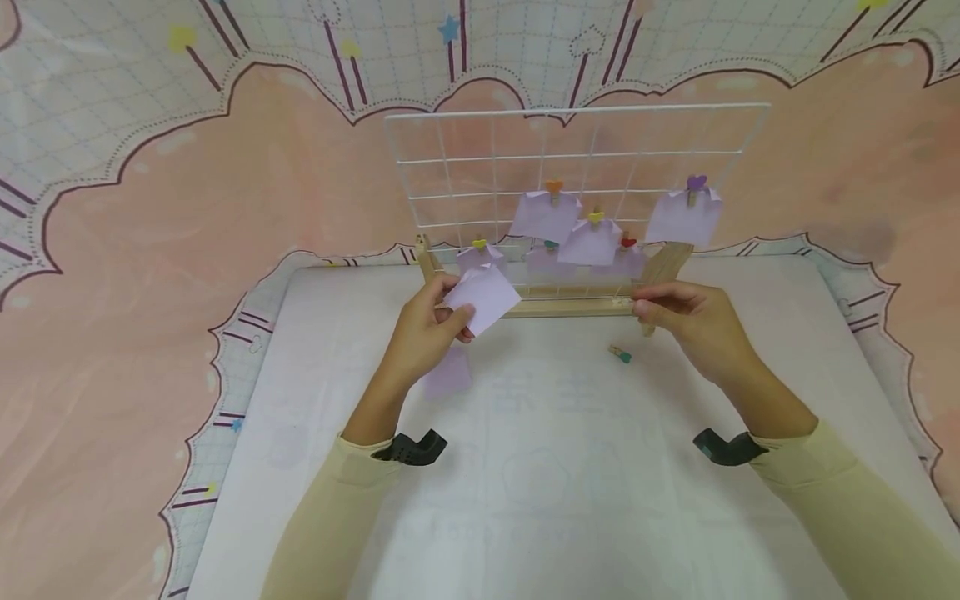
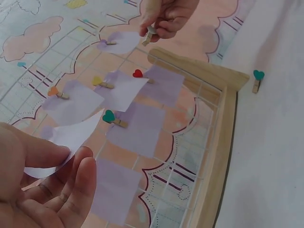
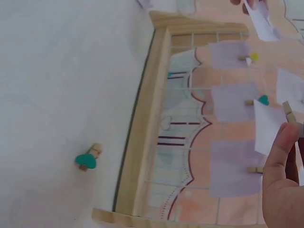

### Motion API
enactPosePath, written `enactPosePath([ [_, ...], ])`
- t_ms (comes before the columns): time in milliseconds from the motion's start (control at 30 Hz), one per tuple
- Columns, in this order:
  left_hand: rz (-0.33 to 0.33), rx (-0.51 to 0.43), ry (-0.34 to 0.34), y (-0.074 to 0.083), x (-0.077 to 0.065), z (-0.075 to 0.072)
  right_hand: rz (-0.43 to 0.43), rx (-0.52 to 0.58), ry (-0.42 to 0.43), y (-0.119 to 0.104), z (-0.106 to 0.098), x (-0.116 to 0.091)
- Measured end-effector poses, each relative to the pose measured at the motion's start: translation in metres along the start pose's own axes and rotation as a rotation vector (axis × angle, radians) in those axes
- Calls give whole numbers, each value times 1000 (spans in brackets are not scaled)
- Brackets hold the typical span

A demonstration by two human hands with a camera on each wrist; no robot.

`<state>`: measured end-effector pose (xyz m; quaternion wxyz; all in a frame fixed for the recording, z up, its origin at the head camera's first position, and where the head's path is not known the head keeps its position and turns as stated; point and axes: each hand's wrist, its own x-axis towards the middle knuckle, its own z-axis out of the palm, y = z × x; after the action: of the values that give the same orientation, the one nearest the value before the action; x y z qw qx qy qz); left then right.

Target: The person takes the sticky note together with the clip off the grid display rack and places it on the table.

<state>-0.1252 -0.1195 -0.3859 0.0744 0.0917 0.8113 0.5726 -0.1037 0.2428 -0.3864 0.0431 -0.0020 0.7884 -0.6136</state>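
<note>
The lilac note (image 1: 483, 300) is in the air, in front of the left part of a white wire grid (image 1: 465, 114), and from where I stand I see well who carries it. The person's left hand (image 1: 427, 329) has a narrow grip, with the thumb pressing the paper against the fingers. The right hand (image 1: 693, 325) pinches a small wooden clothespin (image 3: 289, 111) between thumb and finger, in front of the right side of the wooden stand (image 1: 570, 307) which supports the grid. Six more lilac notes (image 1: 546, 215) hang on the wires, each by its own little peg with a heart: one orange heart (image 1: 553, 187), one purple heart (image 1: 697, 182), one red heart (image 1: 627, 242), one green heart (image 2: 109, 116) and two yellow hearts (image 1: 596, 217). On the white bench (image 1: 570, 500), just before the stand, lies a loose peg with a green heart (image 1: 620, 354). Another lilac sheet (image 1: 450, 374) rests on the bench, partly hidden by the left hand. Around the bench I notice a peach patterned cloth (image 1: 135, 358).
</note>
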Motion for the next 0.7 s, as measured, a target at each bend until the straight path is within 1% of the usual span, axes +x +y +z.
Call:
enactPosePath([
  [133,-28,-45,9,-8,0,0,-7,56,-25,9,-1,-2],
  [300,-58,-83,27,-15,-1,-1,-37,222,-87,20,-2,-3],
  [400,-73,-80,45,-18,-2,-2,-50,282,-111,27,-3,-3],
  [467,-75,-71,58,-19,-3,-2,-51,279,-117,31,-3,-4],
  [700,-82,-51,71,-26,-6,-4,-9,135,-106,43,-3,-5],
])
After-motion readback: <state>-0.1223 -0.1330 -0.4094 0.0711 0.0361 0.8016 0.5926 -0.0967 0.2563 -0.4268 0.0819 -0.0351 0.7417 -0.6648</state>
